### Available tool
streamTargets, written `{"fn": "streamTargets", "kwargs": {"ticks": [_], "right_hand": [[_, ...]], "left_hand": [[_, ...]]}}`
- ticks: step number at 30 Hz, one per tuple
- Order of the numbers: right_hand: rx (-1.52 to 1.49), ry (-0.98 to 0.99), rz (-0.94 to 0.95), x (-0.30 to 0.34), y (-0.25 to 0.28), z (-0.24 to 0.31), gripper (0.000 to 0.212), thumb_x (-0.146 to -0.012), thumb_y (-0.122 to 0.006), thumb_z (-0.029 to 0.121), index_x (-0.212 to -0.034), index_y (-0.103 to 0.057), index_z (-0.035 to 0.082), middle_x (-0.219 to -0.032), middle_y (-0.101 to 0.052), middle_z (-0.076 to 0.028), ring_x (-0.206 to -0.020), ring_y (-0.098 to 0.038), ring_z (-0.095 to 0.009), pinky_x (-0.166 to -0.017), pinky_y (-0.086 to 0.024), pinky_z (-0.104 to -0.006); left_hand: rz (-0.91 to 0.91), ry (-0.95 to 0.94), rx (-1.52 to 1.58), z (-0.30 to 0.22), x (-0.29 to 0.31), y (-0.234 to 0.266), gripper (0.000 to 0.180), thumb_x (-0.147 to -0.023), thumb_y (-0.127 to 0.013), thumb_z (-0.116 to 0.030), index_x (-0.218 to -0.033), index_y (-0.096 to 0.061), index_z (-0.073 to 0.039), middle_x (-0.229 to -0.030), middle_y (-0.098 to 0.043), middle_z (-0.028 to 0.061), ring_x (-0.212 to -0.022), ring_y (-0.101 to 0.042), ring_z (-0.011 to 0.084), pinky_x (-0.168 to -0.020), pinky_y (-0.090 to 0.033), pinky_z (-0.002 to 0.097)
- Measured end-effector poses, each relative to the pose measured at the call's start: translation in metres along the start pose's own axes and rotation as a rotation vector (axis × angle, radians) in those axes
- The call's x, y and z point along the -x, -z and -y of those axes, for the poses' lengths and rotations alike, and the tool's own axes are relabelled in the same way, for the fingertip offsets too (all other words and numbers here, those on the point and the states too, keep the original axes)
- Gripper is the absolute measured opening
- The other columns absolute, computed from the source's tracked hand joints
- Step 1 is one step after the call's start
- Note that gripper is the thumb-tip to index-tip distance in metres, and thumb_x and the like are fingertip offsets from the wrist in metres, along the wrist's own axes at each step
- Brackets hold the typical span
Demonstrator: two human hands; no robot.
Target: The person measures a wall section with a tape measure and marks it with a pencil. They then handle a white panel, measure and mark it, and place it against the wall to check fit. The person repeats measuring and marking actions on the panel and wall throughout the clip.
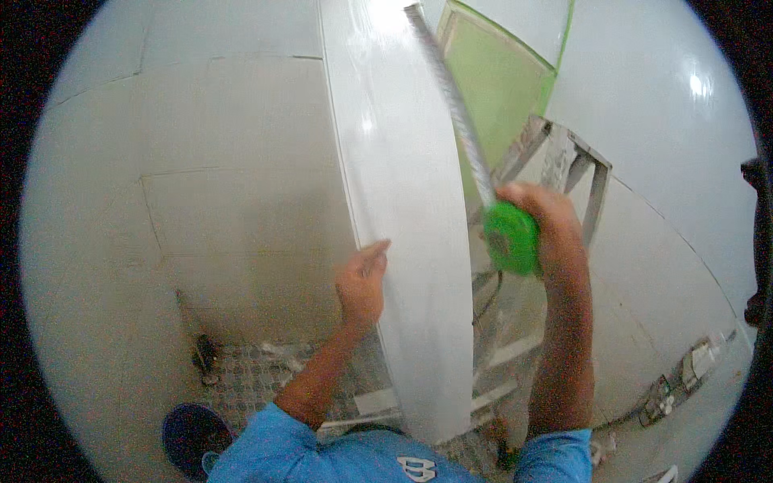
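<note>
A long, glossy white panel [415, 201] stands in front of me, running from the top of the view down to my body. My left hand [360, 290] is at its left edge, with the fingers bent over the edge and one fingertip on the white face. A green tape measure [510, 238] is gripped in my right hand [555, 225], just right of the panel. Its metal blade [452, 92] is pulled out and slants up and left along the panel's right edge. Motion blurs the blade and my right hand.
A paint-stained stepladder [555, 153] stands behind the tape measure, near a green-framed panel [495, 72] on the wall. Pale walls surround me. A dark blue bucket [193, 439] sits at lower left beside the patterned tile floor [258, 374]. Small items [660, 402] lie at lower right.
</note>
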State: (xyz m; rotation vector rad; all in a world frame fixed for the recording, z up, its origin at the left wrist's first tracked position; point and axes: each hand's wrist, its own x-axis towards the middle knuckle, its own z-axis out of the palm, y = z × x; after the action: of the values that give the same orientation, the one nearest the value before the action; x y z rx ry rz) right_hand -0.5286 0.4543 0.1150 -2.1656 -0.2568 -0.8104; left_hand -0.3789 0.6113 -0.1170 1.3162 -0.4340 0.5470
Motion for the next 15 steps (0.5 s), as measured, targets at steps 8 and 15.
{"fn": "streamTargets", "kwargs": {"ticks": [8,15], "right_hand": [[-0.360,-0.139,0.152,-0.177,-0.101,0.039,0.038,-0.099,-0.065,0.029,-0.115,-0.063,-0.006,-0.085,-0.070,-0.021,-0.069,-0.074,-0.032,-0.059,-0.063,-0.0472],[-0.420,-0.273,0.122,-0.235,-0.147,0.058,0.039,-0.097,-0.065,0.028,-0.119,-0.061,-0.005,-0.092,-0.068,-0.019,-0.071,-0.074,-0.033,-0.064,-0.065,-0.0491]], "left_hand": [[0.055,0.142,-0.104,0.003,0.027,0.024,0.027,-0.102,-0.065,-0.010,-0.126,-0.077,-0.008,-0.128,-0.076,0.0145,-0.121,-0.071,0.0280,-0.108,-0.052,0.0392],[-0.022,0.047,0.025,0.023,0.009,0.019,0.025,-0.101,-0.068,-0.007,-0.124,-0.078,-0.007,-0.122,-0.077,0.0119,-0.114,-0.072,0.0250,-0.103,-0.055,0.0371]]}}
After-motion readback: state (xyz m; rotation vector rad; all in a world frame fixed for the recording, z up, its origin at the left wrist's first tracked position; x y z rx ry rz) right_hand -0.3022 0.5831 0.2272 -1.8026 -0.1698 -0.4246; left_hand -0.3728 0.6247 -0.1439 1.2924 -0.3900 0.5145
